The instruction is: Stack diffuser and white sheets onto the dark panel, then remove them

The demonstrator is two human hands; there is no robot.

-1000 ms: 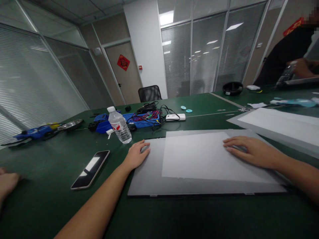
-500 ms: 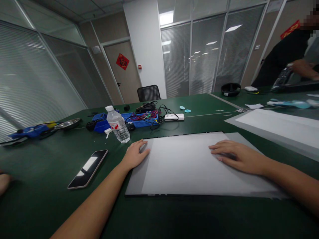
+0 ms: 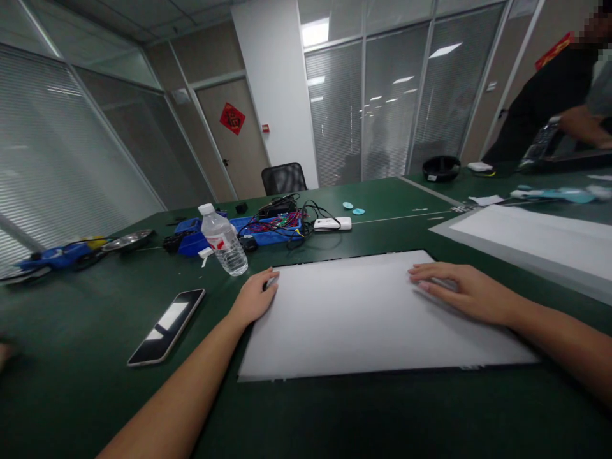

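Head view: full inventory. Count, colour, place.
Sheet: one, white, table front
Other sheets: count unclear, whitish, right
Table: one, green, beneath
Phone: one, black, left
Bottle: one, clear, beyond phone
Bins: two or more, blue, behind bottle
Cables: several, mixed colours, around bins
Device: one, white, beside cables
Discs: two, pale blue, mid-table
Round item: one, black, far right
Dish: one, silver, far left
Chair: one, black, behind table
Door: one, tan, back left
Blinds: several, grey, walls
Person: one, black top, far right
Left hand: one, bare, sheet's left edge
Right hand: one, bare, over sheet
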